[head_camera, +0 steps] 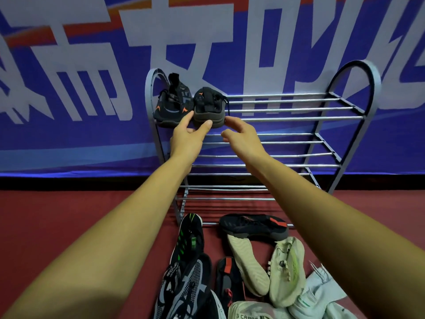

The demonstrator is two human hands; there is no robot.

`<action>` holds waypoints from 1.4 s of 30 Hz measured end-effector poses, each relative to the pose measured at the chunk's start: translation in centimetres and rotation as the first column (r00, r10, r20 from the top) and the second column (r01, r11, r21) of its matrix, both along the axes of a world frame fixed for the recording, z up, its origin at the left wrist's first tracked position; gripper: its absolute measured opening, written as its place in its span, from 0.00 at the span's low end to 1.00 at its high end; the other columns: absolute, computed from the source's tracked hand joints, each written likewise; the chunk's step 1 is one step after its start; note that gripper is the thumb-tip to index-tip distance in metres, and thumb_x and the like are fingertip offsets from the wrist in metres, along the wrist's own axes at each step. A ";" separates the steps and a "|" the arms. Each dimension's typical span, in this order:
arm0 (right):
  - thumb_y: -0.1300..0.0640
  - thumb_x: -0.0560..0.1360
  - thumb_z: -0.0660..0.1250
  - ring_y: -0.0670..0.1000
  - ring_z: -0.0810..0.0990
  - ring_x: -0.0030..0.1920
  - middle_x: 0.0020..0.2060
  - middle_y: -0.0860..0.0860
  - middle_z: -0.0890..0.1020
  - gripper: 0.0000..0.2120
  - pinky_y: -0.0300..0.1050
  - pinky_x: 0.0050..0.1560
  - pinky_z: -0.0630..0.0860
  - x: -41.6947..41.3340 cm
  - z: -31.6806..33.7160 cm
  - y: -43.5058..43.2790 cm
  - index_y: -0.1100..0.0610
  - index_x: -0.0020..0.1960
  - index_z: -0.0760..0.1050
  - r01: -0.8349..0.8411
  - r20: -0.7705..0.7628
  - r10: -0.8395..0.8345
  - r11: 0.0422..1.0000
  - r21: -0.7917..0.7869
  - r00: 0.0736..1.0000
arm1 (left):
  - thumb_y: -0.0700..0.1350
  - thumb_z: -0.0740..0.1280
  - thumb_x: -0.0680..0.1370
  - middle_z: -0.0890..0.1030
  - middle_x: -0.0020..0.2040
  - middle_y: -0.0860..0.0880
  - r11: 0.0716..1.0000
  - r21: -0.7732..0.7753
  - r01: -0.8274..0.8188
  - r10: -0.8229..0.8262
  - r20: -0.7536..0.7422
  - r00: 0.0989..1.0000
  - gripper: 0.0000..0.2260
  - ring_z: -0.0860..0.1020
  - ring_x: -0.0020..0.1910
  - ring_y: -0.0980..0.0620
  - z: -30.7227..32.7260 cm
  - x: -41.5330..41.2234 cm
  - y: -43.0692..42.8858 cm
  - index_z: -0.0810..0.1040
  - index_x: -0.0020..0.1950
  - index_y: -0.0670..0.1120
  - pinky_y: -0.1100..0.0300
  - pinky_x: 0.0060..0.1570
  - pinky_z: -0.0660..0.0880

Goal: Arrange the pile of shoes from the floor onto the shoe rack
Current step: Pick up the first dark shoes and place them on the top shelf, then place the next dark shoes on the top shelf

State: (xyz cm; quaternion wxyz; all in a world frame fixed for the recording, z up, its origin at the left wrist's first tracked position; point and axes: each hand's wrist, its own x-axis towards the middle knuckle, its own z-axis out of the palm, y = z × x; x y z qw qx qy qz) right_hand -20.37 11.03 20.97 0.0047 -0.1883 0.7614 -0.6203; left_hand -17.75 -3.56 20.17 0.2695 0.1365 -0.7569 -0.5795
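A grey metal shoe rack (299,109) with several tiers of bars stands against the wall. On its top tier at the left stand two black shoes with orange marks, one (171,104) at the far left and one (208,107) beside it, heel toward me. My left hand (188,137) reaches up to that second shoe, with thumb and fingertips at its heel. My right hand (241,137) hovers just right of the heel, fingers loosely bent, holding nothing. The pile of shoes (230,268) lies on the red floor below.
The pile holds a black shoe with green stripes (189,238), a black shoe with a red mark (253,226), a grey-black shoe (184,288) and pale cream and white shoes (285,270). A blue banner with white characters (80,88) covers the wall behind.
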 end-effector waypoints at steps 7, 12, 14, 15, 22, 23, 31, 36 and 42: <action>0.57 0.79 0.66 0.52 0.78 0.66 0.68 0.51 0.78 0.24 0.55 0.69 0.73 -0.2 -1.9 1.8 0.55 0.74 0.71 0.004 0.037 -0.010 0.990 0.141 0.999 | 0.55 0.71 0.75 0.79 0.38 0.53 0.991 -0.106 -0.080 0.084 0.043 0.995 0.21 0.80 0.42 0.53 -1.6 1.5 0.5 0.72 0.67 0.55 0.56 0.42 0.75; 0.53 0.77 0.68 0.54 0.82 0.59 0.64 0.53 0.81 0.24 0.53 0.65 0.77 0.5 -4.3 4.2 0.55 0.72 0.73 -0.024 0.103 -0.012 0.938 0.345 0.995 | 0.56 0.73 0.74 0.82 0.47 0.48 0.987 -0.138 0.080 -0.039 0.283 0.958 0.17 0.82 0.51 0.44 -4.9 2.0 1.8 0.76 0.56 0.49 0.49 0.53 0.79; 0.52 0.77 0.69 0.54 0.81 0.60 0.64 0.54 0.81 0.24 0.49 0.62 0.77 0.6 -5.3 5.5 0.57 0.71 0.74 -0.037 0.103 -0.015 0.875 0.483 0.995 | 0.56 0.74 0.73 0.82 0.51 0.46 0.965 -0.195 0.175 -0.087 0.389 0.917 0.17 0.82 0.52 0.45 -6.7 1.7 2.8 0.77 0.55 0.48 0.48 0.56 0.78; 0.51 0.77 0.69 0.55 0.80 0.61 0.64 0.55 0.81 0.23 0.47 0.61 0.76 0.5 -5.9 6.2 0.58 0.70 0.75 -0.039 0.099 -0.020 0.829 0.557 0.995 | 0.55 0.75 0.72 0.82 0.52 0.47 0.952 -0.218 0.216 -0.105 0.428 0.898 0.17 0.81 0.52 0.46 -7.6 1.4 3.4 0.78 0.55 0.47 0.49 0.54 0.78; 0.48 0.77 0.67 0.60 0.80 0.55 0.52 0.59 0.83 0.16 0.48 0.53 0.76 -2.1 -12.5 9.9 0.60 0.55 0.82 -0.115 0.148 -0.017 0.552 0.826 0.989 | 0.55 0.74 0.73 0.82 0.50 0.48 0.742 -0.407 0.533 -0.169 0.656 0.736 0.15 0.79 0.51 0.48 -14.2 -2.3 7.2 0.80 0.54 0.47 0.57 0.50 0.74; 0.48 0.77 0.67 0.60 0.80 0.53 0.50 0.59 0.83 0.15 0.48 0.50 0.76 -2.6 -13.9 10.3 0.60 0.51 0.82 -0.133 0.167 -0.019 0.519 0.844 0.986 | 0.54 0.74 0.73 0.81 0.50 0.48 0.710 -0.418 0.567 -0.169 0.680 0.713 0.15 0.79 0.51 0.47 -15.3 -2.9 7.5 0.80 0.54 0.47 0.56 0.51 0.75; 0.48 0.75 0.69 0.58 0.78 0.49 0.53 0.57 0.82 0.15 0.46 0.48 0.75 -6.9 -23.8 11.7 0.58 0.54 0.77 -0.259 0.273 0.002 0.325 0.909 0.962 | 0.51 0.72 0.74 0.82 0.56 0.45 0.561 -0.400 0.724 -0.131 0.821 0.555 0.17 0.78 0.55 0.45 -24.8 -6.9 8.8 0.79 0.59 0.45 0.52 0.57 0.76; 0.47 0.74 0.68 0.58 0.79 0.50 0.53 0.55 0.81 0.19 0.48 0.49 0.77 -7.6 -27.9 10.6 0.53 0.62 0.76 -0.301 0.305 0.031 0.280 0.911 0.952 | 0.52 0.71 0.74 0.78 0.59 0.44 0.490 -0.402 0.774 -0.095 0.858 0.506 0.20 0.77 0.57 0.43 -28.5 -8.4 8.5 0.75 0.64 0.46 0.54 0.55 0.75; 0.47 0.74 0.69 0.60 0.78 0.62 0.62 0.56 0.78 0.24 0.52 0.57 0.74 -8.0 -30.7 10.8 0.53 0.68 0.72 -0.257 0.252 0.050 0.212 0.943 0.966 | 0.51 0.71 0.75 0.74 0.63 0.45 0.429 -0.392 0.813 -0.063 0.886 0.460 0.22 0.74 0.60 0.42 -30.8 -9.2 9.4 0.72 0.68 0.49 0.47 0.58 0.75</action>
